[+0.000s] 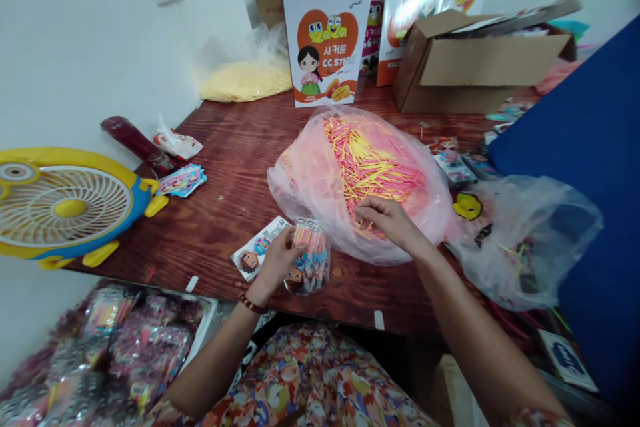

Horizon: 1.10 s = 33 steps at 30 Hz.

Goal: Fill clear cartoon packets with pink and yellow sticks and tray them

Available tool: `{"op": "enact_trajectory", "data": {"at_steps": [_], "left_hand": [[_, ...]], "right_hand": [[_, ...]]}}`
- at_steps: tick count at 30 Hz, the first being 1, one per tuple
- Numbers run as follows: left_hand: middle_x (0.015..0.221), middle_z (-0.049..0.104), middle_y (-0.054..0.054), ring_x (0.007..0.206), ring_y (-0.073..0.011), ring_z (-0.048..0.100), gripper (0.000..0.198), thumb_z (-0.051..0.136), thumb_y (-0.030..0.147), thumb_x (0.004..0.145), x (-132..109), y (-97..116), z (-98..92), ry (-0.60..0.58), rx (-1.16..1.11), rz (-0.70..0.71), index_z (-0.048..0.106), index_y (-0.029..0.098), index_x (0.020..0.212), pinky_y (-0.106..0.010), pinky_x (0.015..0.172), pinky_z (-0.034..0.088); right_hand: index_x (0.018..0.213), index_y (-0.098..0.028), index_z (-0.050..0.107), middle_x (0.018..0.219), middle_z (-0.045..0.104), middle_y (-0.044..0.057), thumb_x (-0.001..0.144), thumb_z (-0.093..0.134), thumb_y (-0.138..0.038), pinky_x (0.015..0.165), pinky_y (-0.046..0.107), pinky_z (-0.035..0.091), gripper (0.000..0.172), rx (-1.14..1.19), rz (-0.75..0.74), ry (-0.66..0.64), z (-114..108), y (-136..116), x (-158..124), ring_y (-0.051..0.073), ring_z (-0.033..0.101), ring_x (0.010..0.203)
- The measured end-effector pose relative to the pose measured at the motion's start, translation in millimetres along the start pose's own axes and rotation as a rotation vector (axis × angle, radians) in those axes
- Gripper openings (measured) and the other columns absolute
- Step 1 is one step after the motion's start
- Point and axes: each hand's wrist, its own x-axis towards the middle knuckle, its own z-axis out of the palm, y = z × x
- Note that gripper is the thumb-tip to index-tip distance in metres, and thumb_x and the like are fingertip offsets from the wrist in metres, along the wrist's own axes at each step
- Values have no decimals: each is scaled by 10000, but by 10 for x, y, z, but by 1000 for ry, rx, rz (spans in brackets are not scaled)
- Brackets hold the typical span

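My left hand (279, 259) is closed on a clear printed plastic packet (313, 260) with pink and pale sticks inside, held near the table's front edge. Another flat packet (255, 247) with a cartoon figure lies on the table beside that hand. My right hand (385, 219) is at the near edge of a heap of thin pink and yellow sticks (370, 163). Its fingers are curled together, and what they hold, if anything, cannot be made out. The heap lies in a large, translucent pink plastic bag (313, 167) spread open on the table.
A yellow and blue fan (70, 207) stands at left, near several printed cards (183, 180). Behind the bag are a tall CC Stick box (327, 33) and an open cardboard box (485, 67). A clear plastic bag (530, 233) lies at right. Filled packets (150, 347) fill a container lower left.
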Motion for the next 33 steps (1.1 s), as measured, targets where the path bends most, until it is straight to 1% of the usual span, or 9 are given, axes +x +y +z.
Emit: {"op": "enact_trajectory", "data": {"at_steps": [3,6,8,12,14,18,22,25,33], "left_hand": [[1218,625,-141,1168,-287,558,525,636,315,809,5,-16,125,92,294,171,548,163,1304,-479,1045,420],[1274,580,-156,1213,-295,523,537,552,355,888,-41,-60,101,65,429,247,480,174,1388,-503,1072,399],[1294,562,-158,1222,-297,518,529,512,382,919,-64,-102,57,51,456,268,457,184,1407,-502,1073,405],[1291,562,-154,1210,-312,540,499,502,418,918,-49,-158,-19,74,470,254,483,200,1367,-518,1051,432],[1270,579,-152,1183,-307,563,489,501,421,911,-16,-158,-88,87,474,232,499,191,1342,-497,1029,454],[1226,613,-150,1143,-299,579,494,472,446,908,73,-135,-342,133,566,187,530,165,1310,-459,1013,456],[1296,583,-209,1184,-390,526,557,389,457,927,155,-150,-576,191,871,7,539,107,1334,-560,970,429],[1314,568,-217,1173,-423,511,563,378,480,931,194,-181,-623,149,1020,-94,573,124,1321,-571,912,433],[1249,611,-195,1120,-404,538,507,394,477,932,232,-192,-574,115,1043,-55,644,169,1248,-532,875,442]], "right_hand": [[761,-181,627,695,646,5,786,633,-443,490,218,418,263,-61,-17,134,-240,58,-8,119,597,576],[829,-180,617,735,659,16,814,583,-381,496,222,437,204,-189,27,304,-590,200,23,138,622,608],[875,-170,618,784,679,39,845,513,-303,530,231,462,172,-395,76,375,-820,305,81,158,652,671],[929,-145,672,904,732,94,863,428,-154,687,253,471,253,-965,115,254,-1077,432,269,184,661,837],[879,-145,704,920,742,101,835,455,-114,735,254,449,255,-1061,116,167,-1093,449,359,187,649,859],[829,-144,730,888,742,98,809,486,-91,698,247,416,251,-1140,124,24,-1083,445,410,186,632,817],[859,-161,735,921,736,79,842,506,-131,691,244,406,231,-1208,114,-63,-1142,422,310,183,627,821],[932,-160,721,974,726,80,901,485,-181,721,245,412,240,-1267,112,-47,-1149,406,287,180,627,855],[1166,-92,638,1221,628,193,961,406,-165,919,347,391,318,-1452,101,86,-924,468,595,278,542,1108]]}}
